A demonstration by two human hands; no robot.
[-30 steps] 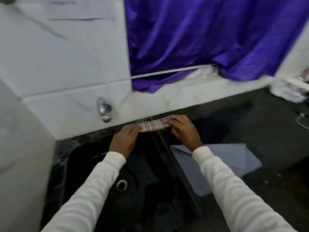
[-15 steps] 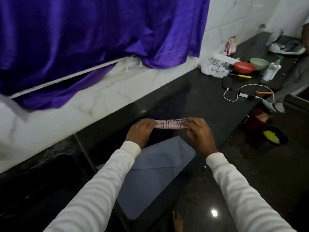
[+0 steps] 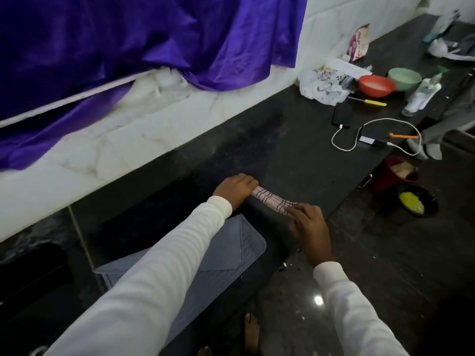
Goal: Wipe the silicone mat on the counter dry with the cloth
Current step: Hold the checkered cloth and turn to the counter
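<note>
A pink checked cloth [image 3: 272, 200], rolled into a tight strip, stretches between my two hands above the dark counter [image 3: 295, 150]. My left hand [image 3: 235, 190] grips its far end. My right hand [image 3: 309, 226] grips the near end. The grey-blue ribbed silicone mat [image 3: 223, 260] lies on the counter below and left of my hands, one corner folded over it. My left sleeve hides part of the mat.
A black sink [image 3: 30, 276] lies at the left. Purple fabric [image 3: 128, 47] hangs over the white tiled wall. Far right on the counter stand a red bowl [image 3: 376, 86], a green bowl [image 3: 404, 78], a phone [image 3: 343, 113] with white cable and a plastic bag [image 3: 321, 86]. A red bucket [image 3: 390, 173] stands on the floor.
My view swung right from the sink to the counter. Both hands carried the rolled cloth from over the sink to a spot above the counter, just beyond the mat.
</note>
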